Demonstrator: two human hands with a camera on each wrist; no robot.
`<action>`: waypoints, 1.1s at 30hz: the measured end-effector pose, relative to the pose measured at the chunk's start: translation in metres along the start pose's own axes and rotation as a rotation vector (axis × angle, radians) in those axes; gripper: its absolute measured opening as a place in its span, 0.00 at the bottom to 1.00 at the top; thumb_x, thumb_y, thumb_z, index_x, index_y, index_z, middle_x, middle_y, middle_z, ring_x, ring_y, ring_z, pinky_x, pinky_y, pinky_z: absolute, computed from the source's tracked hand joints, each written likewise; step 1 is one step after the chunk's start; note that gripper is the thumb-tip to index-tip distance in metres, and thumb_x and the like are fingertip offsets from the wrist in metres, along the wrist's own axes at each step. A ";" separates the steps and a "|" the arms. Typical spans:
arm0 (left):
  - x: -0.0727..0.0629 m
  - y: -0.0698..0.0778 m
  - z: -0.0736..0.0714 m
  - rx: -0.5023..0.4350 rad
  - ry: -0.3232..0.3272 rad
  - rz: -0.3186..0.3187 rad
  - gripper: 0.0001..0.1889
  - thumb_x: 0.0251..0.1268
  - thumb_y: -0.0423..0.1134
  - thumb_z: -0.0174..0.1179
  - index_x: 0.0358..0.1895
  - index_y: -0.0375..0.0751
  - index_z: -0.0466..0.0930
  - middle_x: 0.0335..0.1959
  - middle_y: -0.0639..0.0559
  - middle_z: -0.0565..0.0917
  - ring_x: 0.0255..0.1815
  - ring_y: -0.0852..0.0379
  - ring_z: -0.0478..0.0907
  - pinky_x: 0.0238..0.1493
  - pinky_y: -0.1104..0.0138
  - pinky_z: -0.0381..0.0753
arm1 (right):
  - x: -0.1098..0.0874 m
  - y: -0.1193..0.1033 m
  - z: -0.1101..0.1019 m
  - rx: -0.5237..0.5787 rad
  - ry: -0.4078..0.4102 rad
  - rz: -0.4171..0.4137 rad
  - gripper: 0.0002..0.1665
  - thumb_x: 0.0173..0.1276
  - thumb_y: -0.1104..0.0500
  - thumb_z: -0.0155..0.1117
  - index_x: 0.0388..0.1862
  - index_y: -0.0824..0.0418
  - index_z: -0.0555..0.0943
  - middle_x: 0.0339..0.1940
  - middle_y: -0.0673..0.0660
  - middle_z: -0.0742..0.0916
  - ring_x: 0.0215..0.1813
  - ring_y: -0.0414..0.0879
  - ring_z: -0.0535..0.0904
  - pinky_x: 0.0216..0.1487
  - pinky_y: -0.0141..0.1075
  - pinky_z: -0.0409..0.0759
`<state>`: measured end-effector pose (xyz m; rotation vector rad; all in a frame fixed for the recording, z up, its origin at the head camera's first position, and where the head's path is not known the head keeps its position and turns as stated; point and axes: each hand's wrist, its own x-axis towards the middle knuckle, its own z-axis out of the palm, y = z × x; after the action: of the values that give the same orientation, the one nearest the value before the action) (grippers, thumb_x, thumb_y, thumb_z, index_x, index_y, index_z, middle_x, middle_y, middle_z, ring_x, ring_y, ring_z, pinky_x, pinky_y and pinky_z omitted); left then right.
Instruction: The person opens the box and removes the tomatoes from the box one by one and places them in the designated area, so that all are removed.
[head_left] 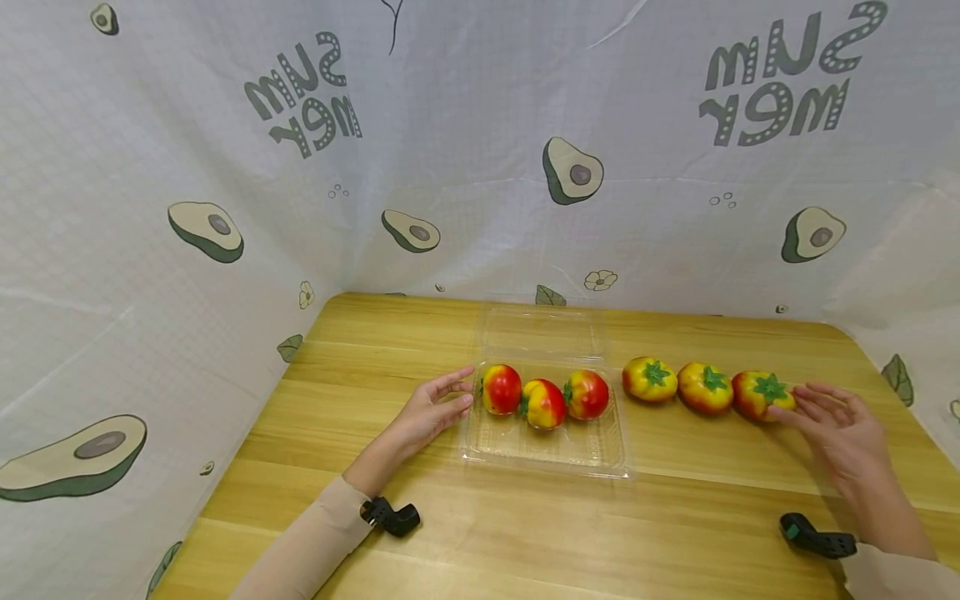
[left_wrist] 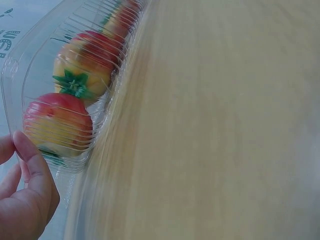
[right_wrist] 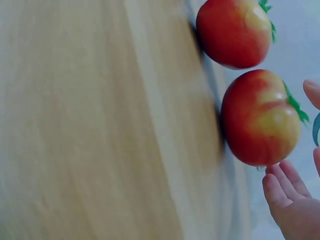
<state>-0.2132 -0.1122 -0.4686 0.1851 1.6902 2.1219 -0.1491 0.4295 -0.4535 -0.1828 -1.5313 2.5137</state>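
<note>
A clear plastic clamshell box [head_left: 543, 458] lies with its lid [head_left: 542, 332] folded back. In it sit three red-and-yellow persimmon-like fruits, a left one [head_left: 501, 389], a middle one [head_left: 543, 404] and a right one [head_left: 587, 394]. My left hand [head_left: 429, 414] pinches the box's left rim between thumb and finger, as the left wrist view shows. To the right of the box, three more such fruits stand in a row, green leafy tops up. Beside the rightmost fruit [head_left: 759, 395] is my right hand [head_left: 836, 429], its thumb and fingers spread around that fruit's right side.
The other two fruits in the row [head_left: 649, 380] [head_left: 705, 387] stand between the box and the rightmost one. A wooden table [head_left: 525, 542] carries everything. White cloth with avocado prints [head_left: 465, 167] hangs along its back and sides.
</note>
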 end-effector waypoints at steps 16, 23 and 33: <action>-0.002 -0.001 -0.001 -0.012 0.000 -0.004 0.30 0.72 0.26 0.57 0.75 0.36 0.63 0.59 0.39 0.70 0.42 0.60 0.77 0.46 0.73 0.81 | -0.009 -0.017 0.023 -0.142 0.010 -0.112 0.30 0.61 0.83 0.62 0.54 0.56 0.76 0.48 0.44 0.86 0.50 0.30 0.82 0.46 0.22 0.80; -0.002 0.000 0.000 -0.007 0.001 -0.005 0.30 0.72 0.27 0.57 0.75 0.36 0.63 0.59 0.38 0.70 0.43 0.60 0.77 0.46 0.73 0.81 | -0.010 -0.021 0.036 -0.168 -0.013 -0.163 0.30 0.60 0.83 0.62 0.56 0.58 0.77 0.51 0.46 0.85 0.52 0.31 0.82 0.48 0.22 0.79; 0.000 0.001 0.001 -0.014 0.000 -0.004 0.30 0.72 0.25 0.57 0.75 0.37 0.63 0.59 0.39 0.70 0.43 0.59 0.76 0.45 0.74 0.81 | -0.014 -0.023 0.058 -0.139 -0.113 -0.220 0.30 0.61 0.85 0.59 0.59 0.64 0.75 0.53 0.51 0.85 0.54 0.36 0.82 0.50 0.26 0.80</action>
<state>-0.2131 -0.1119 -0.4670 0.1782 1.6741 2.1300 -0.1446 0.3863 -0.4065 0.1057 -1.6695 2.2835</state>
